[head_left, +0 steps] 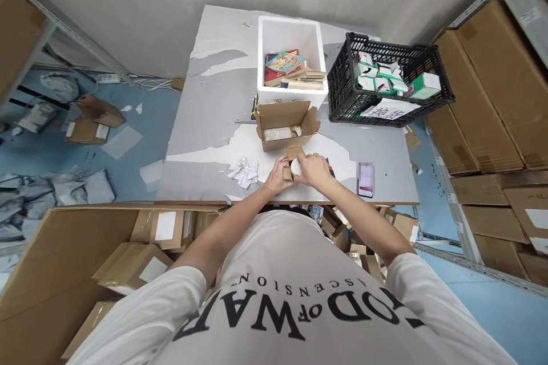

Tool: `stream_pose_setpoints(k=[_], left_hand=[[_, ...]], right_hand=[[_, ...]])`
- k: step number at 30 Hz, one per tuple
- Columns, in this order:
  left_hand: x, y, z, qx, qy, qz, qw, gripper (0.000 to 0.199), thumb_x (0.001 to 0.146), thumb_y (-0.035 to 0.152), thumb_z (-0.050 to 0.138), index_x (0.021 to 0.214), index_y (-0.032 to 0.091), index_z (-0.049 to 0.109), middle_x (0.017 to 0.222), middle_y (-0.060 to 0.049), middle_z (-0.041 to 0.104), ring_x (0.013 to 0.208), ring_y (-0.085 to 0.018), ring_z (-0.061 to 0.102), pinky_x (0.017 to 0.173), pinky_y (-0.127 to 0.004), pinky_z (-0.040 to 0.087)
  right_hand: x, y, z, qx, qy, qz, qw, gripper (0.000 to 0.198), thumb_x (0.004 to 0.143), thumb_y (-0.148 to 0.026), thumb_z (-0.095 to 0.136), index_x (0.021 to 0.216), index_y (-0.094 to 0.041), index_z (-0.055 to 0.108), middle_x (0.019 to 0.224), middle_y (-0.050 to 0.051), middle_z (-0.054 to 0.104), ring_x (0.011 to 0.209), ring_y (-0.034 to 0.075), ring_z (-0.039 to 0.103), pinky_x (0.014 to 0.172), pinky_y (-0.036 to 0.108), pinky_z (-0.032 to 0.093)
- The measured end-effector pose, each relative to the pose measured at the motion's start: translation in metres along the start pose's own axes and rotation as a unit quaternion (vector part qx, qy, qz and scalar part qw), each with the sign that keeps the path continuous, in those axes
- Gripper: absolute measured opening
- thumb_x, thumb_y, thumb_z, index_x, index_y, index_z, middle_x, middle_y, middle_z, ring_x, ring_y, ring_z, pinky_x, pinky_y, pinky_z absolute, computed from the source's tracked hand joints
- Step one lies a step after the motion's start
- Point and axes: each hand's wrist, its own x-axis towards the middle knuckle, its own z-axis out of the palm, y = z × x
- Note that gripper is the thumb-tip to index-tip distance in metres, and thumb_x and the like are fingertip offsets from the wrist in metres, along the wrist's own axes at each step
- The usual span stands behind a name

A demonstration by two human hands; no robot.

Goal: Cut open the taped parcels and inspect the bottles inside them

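Observation:
At the table's front edge, my left hand (278,175) is closed on the left side of a small open cardboard box (293,151). My right hand (315,170) grips a pale round item (295,167), perhaps a jar or lid, which sits at the mouth of this box. Its lower part is hidden by the fingers and the box. Just beyond both hands stands a larger open carton (274,145) with white packing pieces inside. Crumpled white paper (244,173) lies left of my left hand. A dark and red object (330,169) shows partly behind my right wrist.
A white foam box (290,25) with books stands behind the carton. Right of it, a black plastic crate (342,100) holds green-and-white boxes. A phone (366,179) lies on the grey table (201,125) at right. Stacked cartons (492,80) flank the right side; a large carton (51,256) stands front left.

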Motion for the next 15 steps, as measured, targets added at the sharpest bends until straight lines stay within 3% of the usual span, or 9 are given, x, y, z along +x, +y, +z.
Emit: stream_pose_setpoints(k=[10, 15], left_hand=[[0.008, 0.000, -0.002, -0.005, 0.003, -0.028, 1.000, 0.067, 0.053, 0.047, 0.087, 0.097, 0.020, 0.045, 0.129, -0.018, 0.047, 0.126, -0.033, 0.049, 0.101, -0.053, 0.044], [0.008, 0.000, -0.002, 0.014, -0.015, -0.028, 0.999, 0.075, 0.053, 0.051, 0.086, 0.109, 0.019, 0.047, 0.129, -0.018, 0.048, 0.125, -0.034, 0.050, 0.102, -0.053, 0.044]], right_hand=[[-0.030, 0.015, -0.070, 0.014, 0.085, -0.037, 0.996, 0.046, 0.075, -0.043, 0.063, 0.112, -0.016, 0.055, 0.100, 0.018, 0.066, 0.096, 0.034, 0.058, 0.076, 0.038, 0.041], [-0.045, 0.035, -0.119, 0.101, 0.169, -0.056, 0.979, 0.059, 0.075, -0.043, 0.062, 0.127, -0.016, 0.051, 0.103, 0.016, 0.066, 0.092, 0.033, 0.060, 0.077, 0.039, 0.042]])
